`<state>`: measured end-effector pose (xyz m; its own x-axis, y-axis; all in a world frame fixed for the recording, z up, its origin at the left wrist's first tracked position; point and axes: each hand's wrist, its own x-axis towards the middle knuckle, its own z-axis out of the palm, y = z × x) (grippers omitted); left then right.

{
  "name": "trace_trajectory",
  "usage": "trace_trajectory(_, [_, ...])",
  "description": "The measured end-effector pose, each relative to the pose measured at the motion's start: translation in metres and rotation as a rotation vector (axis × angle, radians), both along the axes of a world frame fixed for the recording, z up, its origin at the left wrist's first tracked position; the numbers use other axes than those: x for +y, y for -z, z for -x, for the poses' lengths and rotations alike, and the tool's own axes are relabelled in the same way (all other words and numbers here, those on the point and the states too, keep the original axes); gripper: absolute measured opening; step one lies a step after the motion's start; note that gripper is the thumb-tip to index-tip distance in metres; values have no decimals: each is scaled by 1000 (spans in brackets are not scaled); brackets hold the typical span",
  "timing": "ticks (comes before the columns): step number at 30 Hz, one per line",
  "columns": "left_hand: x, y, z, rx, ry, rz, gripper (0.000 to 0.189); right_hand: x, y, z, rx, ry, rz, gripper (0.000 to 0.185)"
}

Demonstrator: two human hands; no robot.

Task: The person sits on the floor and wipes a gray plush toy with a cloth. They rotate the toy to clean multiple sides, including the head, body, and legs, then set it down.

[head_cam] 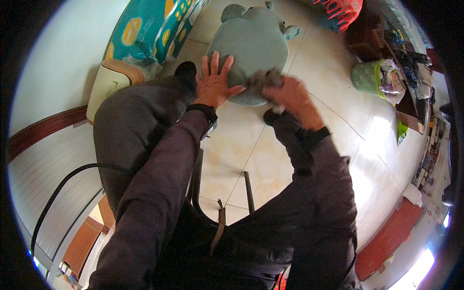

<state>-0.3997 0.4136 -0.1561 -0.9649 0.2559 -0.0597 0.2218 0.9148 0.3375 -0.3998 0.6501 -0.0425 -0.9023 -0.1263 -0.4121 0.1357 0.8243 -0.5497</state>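
A grey-green upholstered stool (pixel 250 40), shaped like an animal with ears, stands on the floor in front of me. My left hand (pixel 214 85) rests on its near left part, fingers spread, holding nothing. Bunched in my right hand (pixel 294 97) is a grey-brown cloth (pixel 266 78), pressed against the near right part of the stool top. Motion blur softens the right hand and the cloth, and my right fingertips are partly hidden.
A teal plastic pack (pixel 141 32) stands at the upper left beside a cream bin (pixel 108 87) with a tan lid. To the right is a green waste basket (pixel 366 78) holding rubbish. Pale tiles (pixel 326 69) surround the stool. My knees flank my forearms.
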Motion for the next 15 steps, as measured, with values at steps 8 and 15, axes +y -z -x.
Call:
trace_trajectory(8, [3,1,2,68,-7,-61,101,-3,62,164,671,9,-151,45])
trace_trajectory(15, [7,4,-2,57,-44,-110,100,-39,106,118,702,-98,-300,39])
